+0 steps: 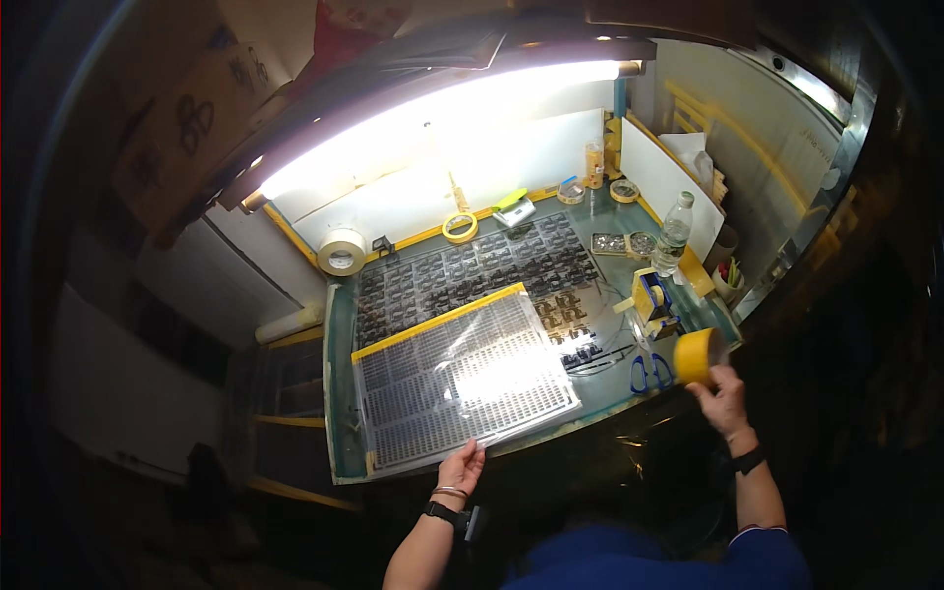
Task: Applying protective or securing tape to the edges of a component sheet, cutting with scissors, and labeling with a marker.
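My right hand (723, 398) is closed around a wide roll of yellow tape (694, 356), held off the table's right front corner. At the front edge, my left hand (462, 466) pinches the near edge of a transparent film sheet (457, 379) printed with rows of small dark marks. A yellow tape strip (442, 320) runs along the sheet's far edge. The sheet lies tilted across the glass-topped table, over part of a larger dark-patterned film (472, 261). Nearest to the tape roll are blue-handled scissors (649, 374) and a blue tape dispenser (651, 300).
A white tape roll (342, 253), a thin yellow tape roll (459, 227) and a small white device (513, 211) stand along the back. On the right are a plastic bottle (675, 234) and a cup of pens (728, 277). A bright tube lamp (433, 113) hangs above.
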{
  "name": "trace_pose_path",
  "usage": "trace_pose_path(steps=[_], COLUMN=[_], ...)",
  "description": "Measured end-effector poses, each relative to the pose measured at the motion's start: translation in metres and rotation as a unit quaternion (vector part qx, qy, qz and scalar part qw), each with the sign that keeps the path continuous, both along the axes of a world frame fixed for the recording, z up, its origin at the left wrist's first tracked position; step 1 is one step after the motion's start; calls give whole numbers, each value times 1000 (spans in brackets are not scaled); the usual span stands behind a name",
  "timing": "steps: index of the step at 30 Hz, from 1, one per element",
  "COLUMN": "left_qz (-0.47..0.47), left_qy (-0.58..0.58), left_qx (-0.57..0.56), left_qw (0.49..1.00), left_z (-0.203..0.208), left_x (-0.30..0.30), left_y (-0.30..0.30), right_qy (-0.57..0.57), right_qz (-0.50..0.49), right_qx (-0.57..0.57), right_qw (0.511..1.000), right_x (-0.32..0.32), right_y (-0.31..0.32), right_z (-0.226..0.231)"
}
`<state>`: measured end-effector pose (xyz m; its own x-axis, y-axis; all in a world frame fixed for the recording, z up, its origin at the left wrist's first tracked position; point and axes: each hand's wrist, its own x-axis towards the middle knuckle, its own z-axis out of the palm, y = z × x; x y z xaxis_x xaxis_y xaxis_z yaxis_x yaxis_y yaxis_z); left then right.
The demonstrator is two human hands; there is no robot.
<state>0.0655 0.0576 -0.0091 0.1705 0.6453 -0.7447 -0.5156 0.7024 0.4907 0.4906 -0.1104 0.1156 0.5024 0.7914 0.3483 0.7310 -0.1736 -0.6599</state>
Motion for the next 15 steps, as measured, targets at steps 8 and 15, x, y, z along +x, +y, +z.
trace_pose_path(steps=[8, 15], left_qz=[-110, -263], left_qy=[-32, 343], left_qx=[-148, 673], left_qw=[982, 600], left_z=[72, 247], left_x=[-30, -4], left_y=[-1, -39], right_qy=[167, 69], right_qz=[390, 486], right_qx=[40, 104], right_qw=[905, 865], right_x=[-118, -183], right_y=[62, 81], right_z=[36, 66])
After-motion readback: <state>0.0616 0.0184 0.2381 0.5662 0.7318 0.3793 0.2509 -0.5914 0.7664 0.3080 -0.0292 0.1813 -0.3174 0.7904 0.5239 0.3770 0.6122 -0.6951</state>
